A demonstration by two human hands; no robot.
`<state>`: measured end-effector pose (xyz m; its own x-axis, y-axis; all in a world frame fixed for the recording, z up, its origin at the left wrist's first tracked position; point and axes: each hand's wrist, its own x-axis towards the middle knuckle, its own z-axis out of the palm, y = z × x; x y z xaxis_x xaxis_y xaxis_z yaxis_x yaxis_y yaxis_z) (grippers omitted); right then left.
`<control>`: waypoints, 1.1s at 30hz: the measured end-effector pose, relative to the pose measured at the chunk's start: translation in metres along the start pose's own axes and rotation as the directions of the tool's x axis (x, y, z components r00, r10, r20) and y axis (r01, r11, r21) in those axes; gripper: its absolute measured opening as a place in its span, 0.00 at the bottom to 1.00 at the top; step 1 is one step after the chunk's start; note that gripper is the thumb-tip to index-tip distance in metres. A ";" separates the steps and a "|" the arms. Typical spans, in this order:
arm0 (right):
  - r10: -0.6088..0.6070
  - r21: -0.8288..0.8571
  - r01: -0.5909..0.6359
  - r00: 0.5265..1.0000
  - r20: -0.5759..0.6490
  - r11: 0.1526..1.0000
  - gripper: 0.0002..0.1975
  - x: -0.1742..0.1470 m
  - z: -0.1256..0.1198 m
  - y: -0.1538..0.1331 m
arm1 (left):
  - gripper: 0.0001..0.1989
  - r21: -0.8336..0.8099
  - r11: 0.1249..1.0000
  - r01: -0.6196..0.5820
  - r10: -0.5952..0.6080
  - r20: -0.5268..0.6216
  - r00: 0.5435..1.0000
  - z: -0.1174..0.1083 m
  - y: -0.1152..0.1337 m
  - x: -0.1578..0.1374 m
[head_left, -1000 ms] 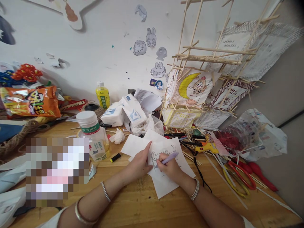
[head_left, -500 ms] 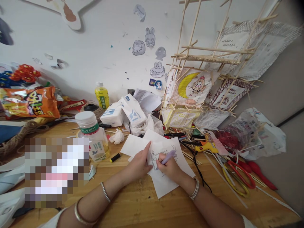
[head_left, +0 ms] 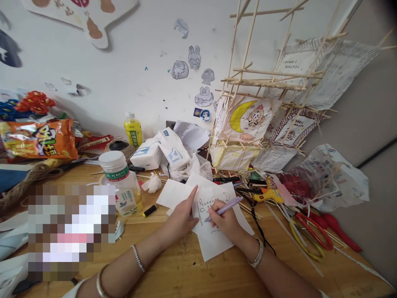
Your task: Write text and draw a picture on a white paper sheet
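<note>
A light purple pen (head_left: 230,205) is held in my right hand (head_left: 226,220), its shaft slanting up to the right. Under that hand lies a white sheet of paper (head_left: 214,247) with rows of handwritten characters, a crescent moon and small outline drawings in dark ink. My fingers hide part of the writing and the pen's tip. At the sheet's left side my left hand (head_left: 182,213) rests flat, index finger stretched out and thumb apart. More white paper (head_left: 173,191) lies beneath and behind, partly covered by the left hand.
Tissue packs (head_left: 174,150), a plastic jar (head_left: 125,186) and a black marker cap (head_left: 149,211) lie behind my left arm. A stick frame with drawn panels (head_left: 248,120) stands at back right. Scissors (head_left: 314,231), a yellow glue gun (head_left: 268,195) and a black cable (head_left: 259,227) lie right.
The pen leans lower to the right than before, and my right hand has shifted slightly on the sheet. My left hand stays in place. The view has tilted up a little.
</note>
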<state>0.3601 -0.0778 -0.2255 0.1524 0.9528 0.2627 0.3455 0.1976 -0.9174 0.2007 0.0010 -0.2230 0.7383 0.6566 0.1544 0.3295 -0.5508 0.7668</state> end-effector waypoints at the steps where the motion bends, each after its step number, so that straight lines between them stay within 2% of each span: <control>1: -0.007 -0.011 0.007 1.000 0.026 1.000 0.13 0.000 0.001 0.001 | 0.46 0.008 1.000 -0.003 0.003 -0.001 1.000 0.000 -0.001 0.000; 5: -0.028 -0.073 0.036 0.993 0.114 0.997 0.14 0.000 0.005 0.011 | 0.47 0.054 0.998 -0.023 0.021 0.024 0.999 0.001 -0.001 0.000; 11: -0.064 -0.132 0.081 0.989 0.134 0.988 0.14 0.001 0.005 0.012 | 0.47 0.088 0.995 -0.053 0.049 0.048 0.998 -0.001 0.000 -0.003; 17: -0.048 -0.159 0.075 0.985 0.168 0.984 0.14 0.000 0.005 0.009 | 0.47 0.105 0.992 -0.073 0.067 0.062 0.996 -0.002 0.000 -0.003; 33: -0.043 -0.131 0.063 0.987 0.155 0.989 0.14 0.001 0.005 0.010 | 0.46 0.126 0.988 -0.087 0.080 0.056 0.995 0.000 -0.002 -0.003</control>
<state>0.3591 -0.0742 -0.2361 -0.0076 0.9677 0.2520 0.4729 0.2255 -0.8518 0.1979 0.0005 -0.2249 0.7943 0.5802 0.1803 0.3357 -0.6664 0.6657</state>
